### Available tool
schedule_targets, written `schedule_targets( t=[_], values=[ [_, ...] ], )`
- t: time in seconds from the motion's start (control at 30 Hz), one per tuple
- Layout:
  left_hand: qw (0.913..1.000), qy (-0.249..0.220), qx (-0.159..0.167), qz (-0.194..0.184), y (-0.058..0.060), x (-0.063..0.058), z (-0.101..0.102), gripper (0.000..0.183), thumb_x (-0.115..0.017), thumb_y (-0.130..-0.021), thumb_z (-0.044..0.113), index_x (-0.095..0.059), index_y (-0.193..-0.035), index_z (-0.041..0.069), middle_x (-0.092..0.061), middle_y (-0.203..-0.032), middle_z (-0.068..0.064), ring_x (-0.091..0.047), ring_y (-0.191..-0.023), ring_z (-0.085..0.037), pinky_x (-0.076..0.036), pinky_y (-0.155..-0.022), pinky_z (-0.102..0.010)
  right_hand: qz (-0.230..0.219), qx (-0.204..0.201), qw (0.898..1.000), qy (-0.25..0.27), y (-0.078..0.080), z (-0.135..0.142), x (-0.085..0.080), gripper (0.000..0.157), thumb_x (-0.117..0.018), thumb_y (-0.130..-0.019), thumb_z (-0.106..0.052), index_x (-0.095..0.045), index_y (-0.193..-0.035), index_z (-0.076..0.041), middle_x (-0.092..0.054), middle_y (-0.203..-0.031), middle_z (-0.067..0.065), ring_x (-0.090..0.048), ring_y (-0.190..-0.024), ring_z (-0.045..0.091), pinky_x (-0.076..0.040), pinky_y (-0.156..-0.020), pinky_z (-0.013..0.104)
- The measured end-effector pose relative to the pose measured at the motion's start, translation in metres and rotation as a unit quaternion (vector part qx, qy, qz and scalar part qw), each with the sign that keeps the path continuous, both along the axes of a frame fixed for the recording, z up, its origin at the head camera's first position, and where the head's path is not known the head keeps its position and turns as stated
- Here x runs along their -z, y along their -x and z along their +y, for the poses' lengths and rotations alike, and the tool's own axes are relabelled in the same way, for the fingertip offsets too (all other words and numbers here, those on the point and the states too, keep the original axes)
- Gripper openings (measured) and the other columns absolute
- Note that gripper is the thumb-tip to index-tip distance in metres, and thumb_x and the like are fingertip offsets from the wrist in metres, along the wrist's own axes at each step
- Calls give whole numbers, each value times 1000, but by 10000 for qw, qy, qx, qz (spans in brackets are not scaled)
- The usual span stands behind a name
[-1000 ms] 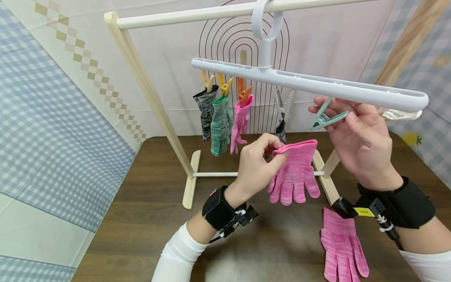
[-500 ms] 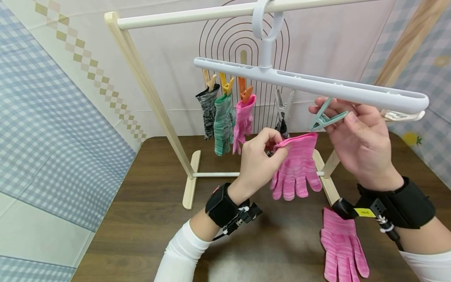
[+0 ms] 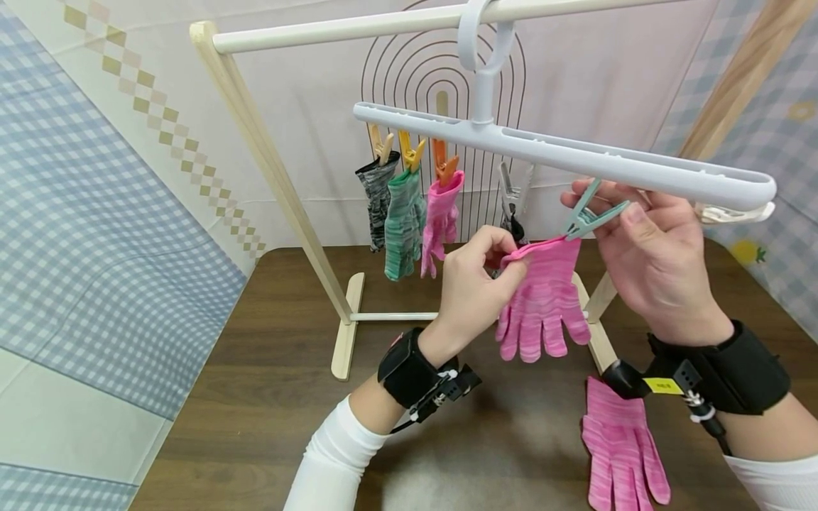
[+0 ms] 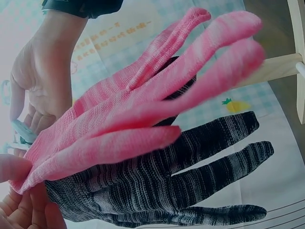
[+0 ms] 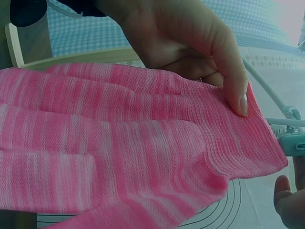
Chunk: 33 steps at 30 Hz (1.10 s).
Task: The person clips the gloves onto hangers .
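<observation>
Hanging fingers-down below the white hanger (image 3: 575, 152), a pink glove (image 3: 543, 305) is pinched at one end of its cuff between the thumb and fingers of the left hand (image 3: 473, 284); by the right hand (image 3: 664, 255) a mint-green clip (image 3: 594, 220) is held, one of its arms pressed by the thumb, with the other fingers placed behind; the clip's lower end is met by the opposite corner of the cuff, though whether cloth is caught between its jaws cannot be told; just behind the pink glove a black-and-grey glove (image 4: 143, 186) is shown by the left wrist view, largely covered by it; toward the hanger's left end three knitted items are hung in a row, a dark striped one (image 3: 375, 202) from a tan clip (image 3: 381, 145), a green one (image 3: 404, 231) from a yellow clip (image 3: 411, 152) and a small-looking pink one (image 3: 441, 213) from an orange clip (image 3: 444, 165); beyond the right hand a white clip (image 3: 738, 213) is seen near the hanger's other end; the hanger is hooked over the top bar of a wooden rack (image 3: 255, 163); on the brown table (image 3: 255, 397), a second pink glove (image 3: 623, 447) is laid flat, partly covered by the right wristband's camera (image 3: 626, 378)
</observation>
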<state>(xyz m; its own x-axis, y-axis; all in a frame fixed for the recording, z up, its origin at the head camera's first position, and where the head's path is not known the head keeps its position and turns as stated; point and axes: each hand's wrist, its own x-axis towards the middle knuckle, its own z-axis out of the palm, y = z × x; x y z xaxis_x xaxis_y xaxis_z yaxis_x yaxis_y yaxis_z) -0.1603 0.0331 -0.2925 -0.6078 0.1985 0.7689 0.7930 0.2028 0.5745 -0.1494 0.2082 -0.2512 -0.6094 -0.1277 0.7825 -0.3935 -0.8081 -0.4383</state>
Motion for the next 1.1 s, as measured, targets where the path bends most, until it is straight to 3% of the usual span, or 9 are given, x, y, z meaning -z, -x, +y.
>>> schedule_targets(
  t=[0.37, 0.83, 1.1],
  values=[
    [9999, -119, 17, -39, 3, 0, 3, 11, -59, -78, 4, -50, -84, 5, -56, -74, -6, -50, -67, -8, -49, -60, -26, -89, 208, 9997, 0, -1, -2, 1, 35, -46, -84, 14, -38, -117, 20, -57, -103, 32, -52, -99, 41, -39, -94, 39],
    [9994, -234, 229, 139, -1, 2, 7, 10, -58, -78, 3, -51, -84, 4, -57, -77, -8, -49, -64, -7, -47, -57, -23, -134, 491, 9985, -182, -1, -3, 5, 32, -44, -85, 14, -39, -115, 22, -58, -104, 31, -51, -102, 39, -35, -96, 38],
    [9984, -452, 311, 147, -2, 3, 10, 9, -59, -80, 3, -51, -84, 3, -59, -78, -10, -51, -65, -8, -45, -59, -18, -283, 501, 9974, -431, -5, -3, 8, 35, -39, -88, 13, -32, -121, 22, -56, -107, 30, -49, -106, 37, -34, -97, 35]
  ],
)
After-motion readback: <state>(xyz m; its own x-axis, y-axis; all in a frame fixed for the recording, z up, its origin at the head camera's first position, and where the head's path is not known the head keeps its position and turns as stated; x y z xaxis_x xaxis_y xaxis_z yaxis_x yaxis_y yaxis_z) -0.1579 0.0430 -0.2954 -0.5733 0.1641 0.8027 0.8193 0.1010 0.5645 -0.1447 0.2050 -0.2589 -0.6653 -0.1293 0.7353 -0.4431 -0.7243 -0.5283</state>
